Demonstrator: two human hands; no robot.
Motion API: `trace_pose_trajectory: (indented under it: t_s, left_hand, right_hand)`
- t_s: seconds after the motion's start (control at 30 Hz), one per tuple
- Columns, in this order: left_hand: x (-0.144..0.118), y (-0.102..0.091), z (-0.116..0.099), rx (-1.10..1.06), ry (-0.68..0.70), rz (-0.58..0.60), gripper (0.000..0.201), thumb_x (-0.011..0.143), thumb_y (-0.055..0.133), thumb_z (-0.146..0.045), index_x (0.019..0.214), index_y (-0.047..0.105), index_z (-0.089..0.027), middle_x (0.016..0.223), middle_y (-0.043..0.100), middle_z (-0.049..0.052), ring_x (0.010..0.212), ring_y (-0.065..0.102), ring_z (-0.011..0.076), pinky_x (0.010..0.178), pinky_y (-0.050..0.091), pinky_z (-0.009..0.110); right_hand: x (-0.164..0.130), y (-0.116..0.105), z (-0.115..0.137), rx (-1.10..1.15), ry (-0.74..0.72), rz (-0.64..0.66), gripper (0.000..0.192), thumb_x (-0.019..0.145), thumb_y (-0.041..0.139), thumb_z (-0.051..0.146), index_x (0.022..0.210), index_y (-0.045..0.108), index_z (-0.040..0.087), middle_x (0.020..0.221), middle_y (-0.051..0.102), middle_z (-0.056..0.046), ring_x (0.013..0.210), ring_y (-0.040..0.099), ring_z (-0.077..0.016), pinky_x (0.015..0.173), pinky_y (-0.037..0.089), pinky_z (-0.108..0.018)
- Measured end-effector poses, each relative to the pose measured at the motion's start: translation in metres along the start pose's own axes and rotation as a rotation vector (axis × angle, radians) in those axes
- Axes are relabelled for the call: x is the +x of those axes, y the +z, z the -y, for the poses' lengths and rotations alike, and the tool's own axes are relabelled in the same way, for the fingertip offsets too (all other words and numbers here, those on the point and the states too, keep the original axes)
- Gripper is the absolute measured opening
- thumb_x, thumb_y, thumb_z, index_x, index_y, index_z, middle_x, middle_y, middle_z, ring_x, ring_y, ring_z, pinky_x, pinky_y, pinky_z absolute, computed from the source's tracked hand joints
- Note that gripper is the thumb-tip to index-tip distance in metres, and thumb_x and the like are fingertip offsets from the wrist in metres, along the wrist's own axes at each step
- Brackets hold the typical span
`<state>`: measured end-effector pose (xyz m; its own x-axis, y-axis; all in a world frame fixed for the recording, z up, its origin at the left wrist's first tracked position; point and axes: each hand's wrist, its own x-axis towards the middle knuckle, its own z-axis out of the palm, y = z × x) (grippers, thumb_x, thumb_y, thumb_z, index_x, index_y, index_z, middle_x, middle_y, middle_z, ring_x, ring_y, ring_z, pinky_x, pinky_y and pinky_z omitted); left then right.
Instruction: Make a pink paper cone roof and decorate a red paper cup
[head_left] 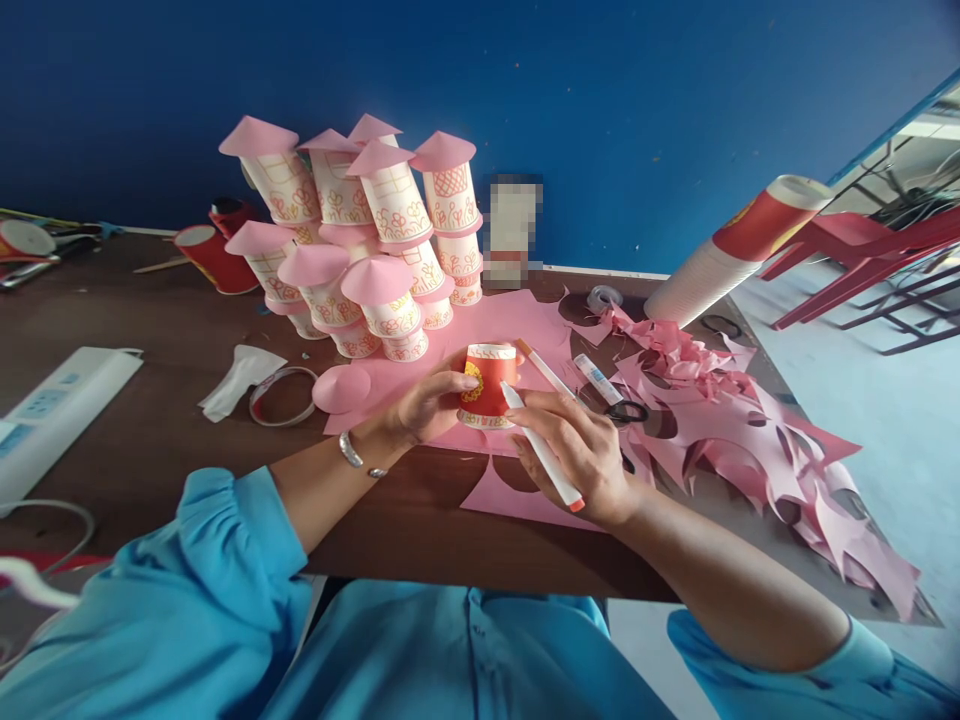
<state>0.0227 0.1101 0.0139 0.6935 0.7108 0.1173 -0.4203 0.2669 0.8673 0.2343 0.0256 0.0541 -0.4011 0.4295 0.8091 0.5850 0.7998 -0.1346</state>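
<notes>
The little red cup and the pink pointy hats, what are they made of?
The red cup in the left hand looks like thin matte paper: it has a rolled rim and printed pattern. The pink cone hats look like matte craft paper, the same as the flat cut scraps nearby.

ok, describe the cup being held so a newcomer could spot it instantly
Start at the stack of pink-roofed cups on the brown table. Just in front, on pink paper, the left hand holds a small cup. It alone there is red, with no pink cone.
</notes>
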Motion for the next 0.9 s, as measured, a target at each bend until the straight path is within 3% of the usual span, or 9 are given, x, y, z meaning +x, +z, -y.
trace_pose_trajectory:
  t_s: [0.13,0.27,0.4,0.67,0.9]
  left_hand:
    - [-0.004,-0.001,-0.002,0.168,-0.022,-0.048,0.054,0.092,0.085,-0.036,0.142,0.071,-0.022,0.115,0.081,0.008,0.111,0.074,0.0263,0.096,0.060,0.034]
    - [-0.006,0.006,-0.009,0.215,-0.026,-0.063,0.059,0.090,0.089,-0.037,0.145,0.070,-0.024,0.094,0.076,0.003,0.098,0.073,0.0234,0.098,0.058,0.036]
    - [-0.006,0.008,-0.010,0.207,-0.040,-0.057,0.066,0.090,0.088,-0.037,0.151,0.068,-0.025,0.094,0.077,0.002,0.097,0.072,0.0237,0.102,0.057,0.039]
    - [-0.007,-0.005,0.002,0.331,-0.051,-0.078,0.064,0.087,0.090,-0.044,0.144,0.071,-0.022,0.108,0.081,0.006,0.112,0.073,0.0290,0.111,0.051,0.044]
    - [-0.006,0.001,-0.001,0.338,-0.052,-0.070,0.065,0.086,0.092,-0.045,0.142,0.069,-0.023,0.112,0.079,0.007,0.113,0.072,0.0292,0.108,0.052,0.043]
  right_hand:
    - [-0.004,0.003,0.001,0.028,-0.018,-0.011,0.027,0.101,0.069,0.009,0.127,0.067,0.017,0.105,0.081,-0.011,0.090,0.083,-0.0200,0.077,0.069,-0.029]
    - [-0.005,0.002,-0.003,0.055,-0.044,-0.012,0.030,0.102,0.068,0.012,0.131,0.066,0.018,0.106,0.082,-0.012,0.094,0.084,-0.0232,0.079,0.071,-0.034]
    - [-0.002,0.000,-0.006,0.050,-0.039,-0.038,0.038,0.100,0.068,0.012,0.138,0.062,0.019,0.099,0.082,-0.009,0.087,0.083,-0.0233,0.071,0.069,-0.033]
    - [0.002,-0.004,-0.007,-0.007,-0.040,-0.049,0.027,0.100,0.069,0.010,0.125,0.066,0.017,0.093,0.080,-0.008,0.081,0.081,-0.0215,0.069,0.067,-0.031]
    - [0.000,-0.002,-0.006,-0.034,-0.025,-0.016,0.029,0.101,0.067,0.012,0.128,0.063,0.022,0.096,0.080,-0.006,0.084,0.082,-0.0208,0.068,0.066,-0.031]
